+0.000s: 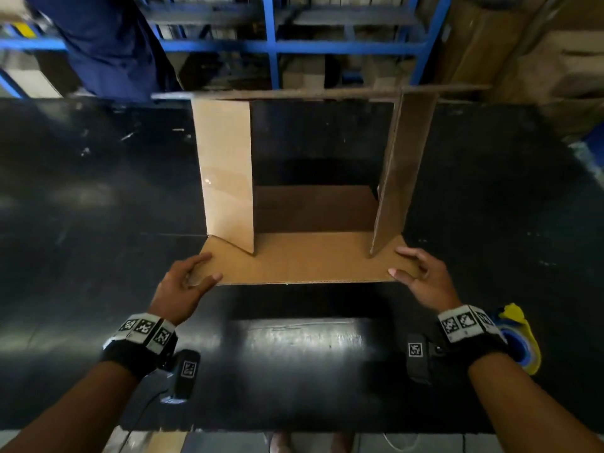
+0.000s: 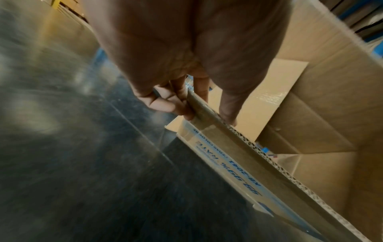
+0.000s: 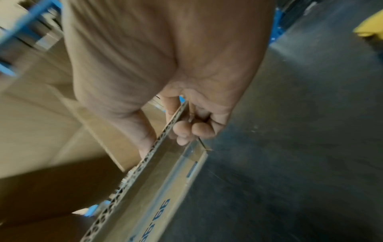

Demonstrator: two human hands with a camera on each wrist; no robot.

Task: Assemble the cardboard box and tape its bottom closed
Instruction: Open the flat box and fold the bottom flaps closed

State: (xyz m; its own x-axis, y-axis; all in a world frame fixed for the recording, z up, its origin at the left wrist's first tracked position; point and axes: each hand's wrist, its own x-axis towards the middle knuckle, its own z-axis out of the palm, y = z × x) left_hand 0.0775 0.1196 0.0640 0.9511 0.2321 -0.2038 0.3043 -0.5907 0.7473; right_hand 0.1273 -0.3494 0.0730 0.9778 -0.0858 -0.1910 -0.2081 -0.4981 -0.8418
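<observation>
The brown cardboard box (image 1: 313,210) stands on the black table (image 1: 98,207) with its open end up. Its two side flaps (image 1: 225,171) stand upright, and the near flap (image 1: 304,256) lies out toward me. My left hand (image 1: 192,276) pinches the near flap's left corner. In the left wrist view the left hand (image 2: 199,113) has its thumb on one face of the flap edge (image 2: 248,147) and its fingers on the other. My right hand (image 1: 415,269) holds the right corner the same way. The right wrist view shows the right hand (image 3: 165,139) on the corrugated edge (image 3: 145,188).
A yellow and blue tape dispenser (image 1: 519,338) lies on the table just behind my right wrist. A person in dark blue clothing (image 1: 108,44) stands beyond the far left edge. A blue rack (image 1: 274,44) and stacked cardboard (image 1: 539,60) line the back.
</observation>
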